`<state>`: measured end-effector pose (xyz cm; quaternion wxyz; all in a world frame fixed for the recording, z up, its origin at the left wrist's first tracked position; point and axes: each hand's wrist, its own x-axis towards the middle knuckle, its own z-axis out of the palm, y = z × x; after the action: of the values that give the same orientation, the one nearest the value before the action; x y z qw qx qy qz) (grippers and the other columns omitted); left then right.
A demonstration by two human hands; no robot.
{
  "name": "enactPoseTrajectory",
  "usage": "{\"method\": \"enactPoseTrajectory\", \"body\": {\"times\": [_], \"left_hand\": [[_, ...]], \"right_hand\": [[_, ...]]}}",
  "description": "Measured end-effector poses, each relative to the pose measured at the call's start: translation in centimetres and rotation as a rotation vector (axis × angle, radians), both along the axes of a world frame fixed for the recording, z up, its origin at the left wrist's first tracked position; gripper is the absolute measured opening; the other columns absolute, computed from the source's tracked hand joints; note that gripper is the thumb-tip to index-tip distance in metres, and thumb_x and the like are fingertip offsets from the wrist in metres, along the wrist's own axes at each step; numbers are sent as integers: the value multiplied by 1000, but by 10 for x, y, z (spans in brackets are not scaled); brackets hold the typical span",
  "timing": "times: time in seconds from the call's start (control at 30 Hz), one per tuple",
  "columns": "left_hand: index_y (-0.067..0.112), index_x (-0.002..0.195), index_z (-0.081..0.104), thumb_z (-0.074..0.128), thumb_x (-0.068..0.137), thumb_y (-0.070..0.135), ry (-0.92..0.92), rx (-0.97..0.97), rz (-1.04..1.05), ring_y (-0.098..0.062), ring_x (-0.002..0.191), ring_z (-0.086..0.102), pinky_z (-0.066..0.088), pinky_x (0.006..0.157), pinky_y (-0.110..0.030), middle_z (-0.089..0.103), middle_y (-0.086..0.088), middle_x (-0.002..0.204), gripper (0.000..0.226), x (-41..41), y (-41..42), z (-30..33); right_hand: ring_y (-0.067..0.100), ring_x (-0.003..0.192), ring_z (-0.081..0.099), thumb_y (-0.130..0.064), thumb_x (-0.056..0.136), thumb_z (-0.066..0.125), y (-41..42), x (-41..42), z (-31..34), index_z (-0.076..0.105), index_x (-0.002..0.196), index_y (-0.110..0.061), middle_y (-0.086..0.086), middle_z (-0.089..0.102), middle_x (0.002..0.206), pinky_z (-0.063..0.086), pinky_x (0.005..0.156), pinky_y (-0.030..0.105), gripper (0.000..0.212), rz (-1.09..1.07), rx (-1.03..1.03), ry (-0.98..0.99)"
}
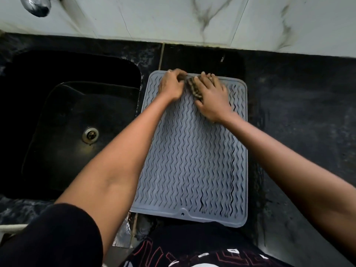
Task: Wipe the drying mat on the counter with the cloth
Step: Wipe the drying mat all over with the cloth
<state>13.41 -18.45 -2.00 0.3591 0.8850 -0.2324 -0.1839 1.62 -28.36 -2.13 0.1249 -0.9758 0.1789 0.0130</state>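
Note:
A grey silicone drying mat [192,160] with wavy ridges lies on the black counter, right of the sink. A small patterned brown cloth [193,87] sits near the mat's far edge, mostly covered. My right hand [211,97] lies flat on top of the cloth and presses it onto the mat. My left hand [171,84] is just left of it at the far edge, its fingers pinching the cloth's far corner; it may also touch the mat's rim.
A black sink [77,120] with a metal drain [90,134] lies left of the mat. A chrome tap [36,4] hangs at the top left. A white marble wall [192,20] backs the black counter [298,112].

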Motion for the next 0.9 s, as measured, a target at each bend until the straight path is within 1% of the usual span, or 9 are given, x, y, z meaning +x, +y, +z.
{"method": "enactPoseTrajectory", "body": {"times": [0.13,0.27,0.4,0.5,0.57,0.63,0.7,0.77,0.9], "left_hand": [[16,109,64,61,89,10,72,17,22,-17,108,61,47,100,-35,66,-2,114,21,12,-7,1],[16,109,62,62,89,9,89,38,-6,-18,108,59,47,100,-33,63,-2,112,22,16,-7,3],[15,114,62,62,89,6,69,57,-20,-16,109,58,46,100,-31,62,-3,117,27,18,-7,1],[17,112,63,61,89,5,85,62,0,-12,102,55,46,94,-25,60,0,109,26,19,-8,2],[18,110,64,61,89,5,95,69,16,-10,98,53,45,91,-24,57,4,102,25,19,-11,4],[20,107,64,59,90,5,99,79,46,-10,95,53,46,92,-26,55,5,98,23,19,-14,4],[21,106,65,57,90,4,118,87,61,-11,96,53,48,94,-27,55,6,98,24,21,-16,4],[17,106,65,56,90,2,162,74,51,-14,98,55,48,100,-32,57,2,99,24,23,-17,5],[10,103,66,50,91,-2,238,7,62,-18,93,58,50,97,-32,58,2,85,23,26,-16,4]], "right_hand": [[35,129,33,-14,84,49,0,14,-2,46,133,-16,9,45,142,28,100,48,49,-39,-6,-152],[38,113,41,-2,83,47,-18,22,15,54,126,-16,11,54,126,35,87,49,47,89,-128,-65],[38,112,40,-2,86,48,-42,3,27,57,123,-16,10,55,123,37,86,53,41,74,-168,-42],[39,114,39,-1,85,51,-58,-7,39,60,119,-11,13,55,121,36,89,54,37,23,-252,74],[40,114,40,-7,84,57,-64,-4,51,63,111,-7,14,57,118,34,92,58,27,1,-309,186],[39,114,41,-18,85,60,-66,6,60,66,107,-10,14,58,117,34,92,57,23,-74,-241,142],[37,115,41,-15,86,56,-54,18,61,65,114,-18,11,57,122,37,91,52,30,-142,-78,-37],[35,114,41,-8,87,50,-33,29,54,59,123,-23,9,55,126,40,90,51,40,-70,22,-149],[35,113,39,-2,88,47,-13,34,26,49,133,-23,8,50,128,38,86,48,49,213,-191,-23]]}}
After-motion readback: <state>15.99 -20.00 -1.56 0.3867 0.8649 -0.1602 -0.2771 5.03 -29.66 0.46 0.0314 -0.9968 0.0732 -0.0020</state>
